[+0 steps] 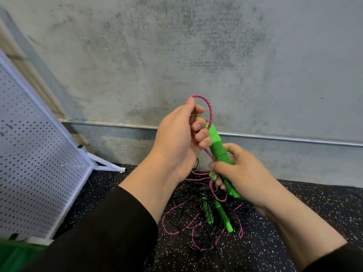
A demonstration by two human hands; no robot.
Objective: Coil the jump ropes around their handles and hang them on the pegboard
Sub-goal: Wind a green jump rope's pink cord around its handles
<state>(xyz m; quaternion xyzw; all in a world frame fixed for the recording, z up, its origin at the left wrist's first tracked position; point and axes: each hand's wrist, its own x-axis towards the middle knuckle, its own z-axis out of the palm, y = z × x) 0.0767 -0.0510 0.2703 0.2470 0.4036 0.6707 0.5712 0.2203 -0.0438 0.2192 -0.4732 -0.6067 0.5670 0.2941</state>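
Note:
My right hand [241,173] grips a pair of green jump-rope handles [218,150], held upright and tilted slightly left. Their pink braided rope [209,108] arches from the top of the handles over to my left hand [176,140], which pinches it between thumb and fingers just left of the handles. More of the pink rope runs down beside the handles to the floor. The white pegboard [35,154] leans at the left, with nothing hanging on the part I see.
On the speckled black floor [294,222] under my hands lies a tangled pile of ropes [198,222]: thin black cords, pink rope, two more green handles [224,218] and black handles. A grey concrete wall [196,46] stands straight ahead. Something green [13,258] sits bottom left.

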